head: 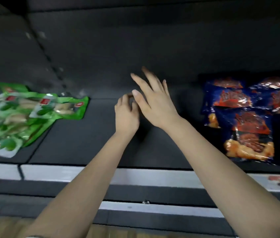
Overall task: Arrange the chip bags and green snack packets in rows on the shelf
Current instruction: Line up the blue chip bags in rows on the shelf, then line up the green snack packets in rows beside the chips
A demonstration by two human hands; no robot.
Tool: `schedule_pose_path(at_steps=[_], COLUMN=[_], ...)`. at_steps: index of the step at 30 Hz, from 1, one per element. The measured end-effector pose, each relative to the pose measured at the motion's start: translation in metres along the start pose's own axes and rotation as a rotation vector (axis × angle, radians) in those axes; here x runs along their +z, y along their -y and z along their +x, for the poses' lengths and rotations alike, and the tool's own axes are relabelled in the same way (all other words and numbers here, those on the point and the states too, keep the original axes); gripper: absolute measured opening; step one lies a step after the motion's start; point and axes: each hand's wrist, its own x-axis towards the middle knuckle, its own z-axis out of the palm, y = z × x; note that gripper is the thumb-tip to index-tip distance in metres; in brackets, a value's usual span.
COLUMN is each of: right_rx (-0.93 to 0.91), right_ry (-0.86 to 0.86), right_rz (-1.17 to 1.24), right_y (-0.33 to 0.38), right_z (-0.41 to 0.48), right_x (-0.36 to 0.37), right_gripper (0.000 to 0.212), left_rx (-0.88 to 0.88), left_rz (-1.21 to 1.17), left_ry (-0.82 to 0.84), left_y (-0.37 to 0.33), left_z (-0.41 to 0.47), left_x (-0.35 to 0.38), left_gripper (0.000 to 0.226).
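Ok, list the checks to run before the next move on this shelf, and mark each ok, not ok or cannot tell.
1. Right hand free: ok, fingers spread, holding nothing.
2. Left hand free: cannot tell, its fingers are curled and may hide something.
3. Glossy green plastic snack packets in rows: not ok, they lie overlapping and askew at the left.
4. Blue and orange foil chip bags in rows: cannot tell, they overlap and run past the right edge.
5. Bare room on the dark flat shelf between the two groups: ok.
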Motion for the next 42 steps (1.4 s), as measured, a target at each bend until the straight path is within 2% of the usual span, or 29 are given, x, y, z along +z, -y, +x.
schedule_pose_path(at_steps=[8, 13, 18, 20, 24, 27, 29, 31, 36, 42], right_rx=[-0.168, -0.255, -0.356, -0.383, -0.410, -0.404, -0.382, -0.357, -0.261, -0.171], right_ry=[0.117, 0.185, 0.232, 0.244, 0.270, 0.281, 0.281, 0.250, 0.244, 0.284], right_rz=[0.217, 0.367, 0.388, 0.404, 0.436, 0.360, 0.310, 0.294, 0.262, 0.172], right_y=[0.084, 0.144, 0.186, 0.194, 0.201, 0.201, 0.202, 0.206, 0.226, 0.256], right_z=[0.036, 0.041, 0.032, 0.030, 0.032, 0.040, 0.048, 0.059, 0.079, 0.104], right_x=[0.063, 0.101, 0.127, 0.136, 0.147, 0.154, 0.159, 0.165, 0.191, 0.218], right_gripper=[0.046, 0.047, 0.062, 0.056, 0.050, 0.043, 0.046, 0.053, 0.047, 0.049], left_rx=[-0.103, -0.248, -0.314, -0.332, -0.332, -0.313, -0.300, -0.280, -0.191, -0.127], left_rz=[0.151, 0.236, 0.315, 0.307, 0.287, 0.247, 0.223, 0.219, 0.262, 0.314], left_ry=[-0.325, -0.464, -0.564, -0.592, -0.611, -0.618, -0.611, -0.570, -0.447, -0.411], left_y=[0.034, 0.057, 0.075, 0.079, 0.089, 0.099, 0.104, 0.108, 0.133, 0.154], left_z=[-0.015, -0.044, -0.064, -0.068, -0.069, -0.060, -0.050, -0.040, -0.013, 0.032], left_x=[-0.115, -0.172, -0.210, -0.218, -0.227, -0.236, -0.242, -0.248, -0.279, -0.325], left_gripper=[0.035, 0.032, 0.033, 0.033, 0.032, 0.032, 0.031, 0.031, 0.032, 0.030])
